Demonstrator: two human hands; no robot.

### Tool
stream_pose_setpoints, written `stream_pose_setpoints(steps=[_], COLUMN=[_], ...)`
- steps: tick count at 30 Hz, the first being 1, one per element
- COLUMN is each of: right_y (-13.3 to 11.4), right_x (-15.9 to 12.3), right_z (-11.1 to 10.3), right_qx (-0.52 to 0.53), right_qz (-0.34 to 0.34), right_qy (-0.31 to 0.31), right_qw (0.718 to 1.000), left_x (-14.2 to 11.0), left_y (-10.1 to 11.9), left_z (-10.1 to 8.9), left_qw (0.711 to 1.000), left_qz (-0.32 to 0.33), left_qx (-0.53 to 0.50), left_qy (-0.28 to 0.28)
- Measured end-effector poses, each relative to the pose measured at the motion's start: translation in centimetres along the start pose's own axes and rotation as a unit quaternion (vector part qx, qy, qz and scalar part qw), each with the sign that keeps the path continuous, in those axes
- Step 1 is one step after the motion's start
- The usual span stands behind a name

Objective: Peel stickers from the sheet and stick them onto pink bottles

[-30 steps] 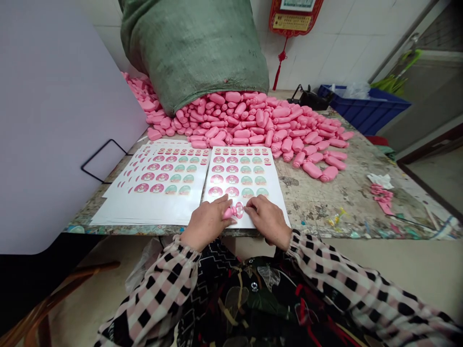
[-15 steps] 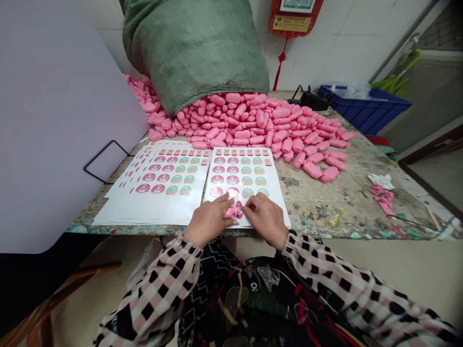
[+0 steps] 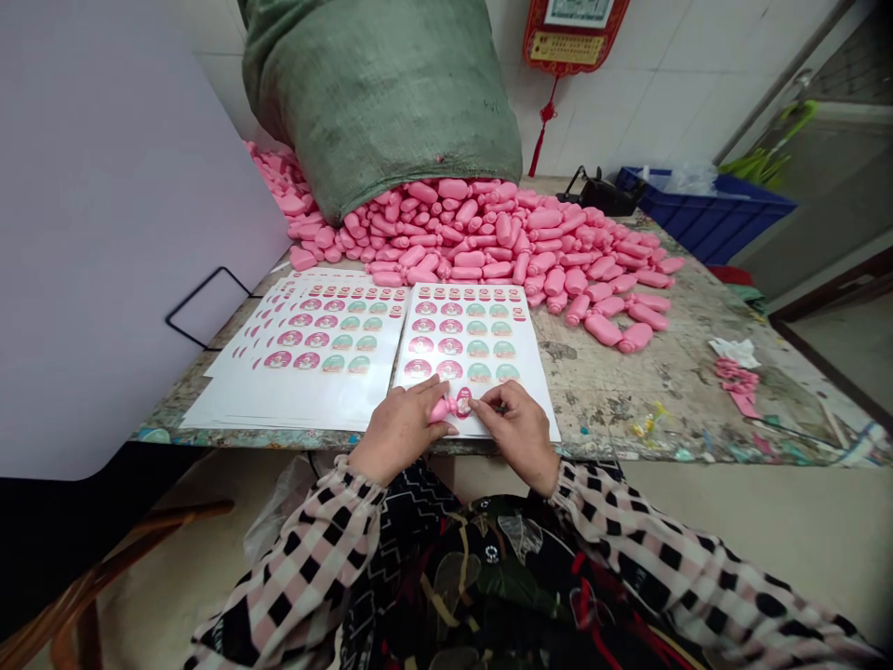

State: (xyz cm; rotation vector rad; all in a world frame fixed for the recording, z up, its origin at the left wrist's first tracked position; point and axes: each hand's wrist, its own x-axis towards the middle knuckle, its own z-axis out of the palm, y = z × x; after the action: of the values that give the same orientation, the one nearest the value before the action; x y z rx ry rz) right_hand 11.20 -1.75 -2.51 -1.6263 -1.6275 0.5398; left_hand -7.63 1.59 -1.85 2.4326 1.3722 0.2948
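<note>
My left hand (image 3: 401, 423) is closed round a small pink plastic bottle (image 3: 440, 409), whose neck points to the right. Between the fingertips of my right hand (image 3: 520, 430) is the edge of a pink oval sticker (image 3: 464, 402), held just beyond the bottle's neck. Both hands are over the near edge of a white sticker sheet (image 3: 534, 358) printed with rows of pink and green labels. Left of it lies a fanned stack of similar sheets (image 3: 293, 400). My fingers partly cover the bottle.
A large heap of pink bottles (image 3: 502, 228) spills from a green sack (image 3: 383, 102) across the back of the worn table (image 3: 593, 400). A pale panel (image 3: 126, 233) stands at left. Far right are a blue bin (image 3: 704, 214) and crumpled white tissue (image 3: 736, 352).
The oval sticker has turned to face the camera more, and my right hand has moved slightly to the right. My left hand keeps hold of the bottle.
</note>
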Motion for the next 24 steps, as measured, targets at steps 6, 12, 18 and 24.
stream_pose_setpoints(steps=[6,12,18,24], right_y=[0.6,0.3,-1.9,-3.2], right_x=[0.0,0.6,0.5,-0.1], right_z=[0.4,-0.4,-2.9,-4.1], right_qx=[0.106,0.202,0.247,0.239], right_qz=[0.018,0.081,0.074,0.070], right_qy=[0.037,0.012,-0.015,-0.065], right_qw=[0.993,0.976,0.966,0.966], left_x=[-0.3,-1.4,-0.9,0.4], left_y=[0.0,2.2,5.6,7.6], left_z=[-0.1,-1.5,-1.7,-0.8], left_qw=[0.998,0.904,0.545,0.479], left_qz=[-0.011,-0.153,-0.198,-0.214], left_qx=[-0.055,-0.374,-0.812,-0.851], left_qy=[0.025,0.139,0.062,0.014])
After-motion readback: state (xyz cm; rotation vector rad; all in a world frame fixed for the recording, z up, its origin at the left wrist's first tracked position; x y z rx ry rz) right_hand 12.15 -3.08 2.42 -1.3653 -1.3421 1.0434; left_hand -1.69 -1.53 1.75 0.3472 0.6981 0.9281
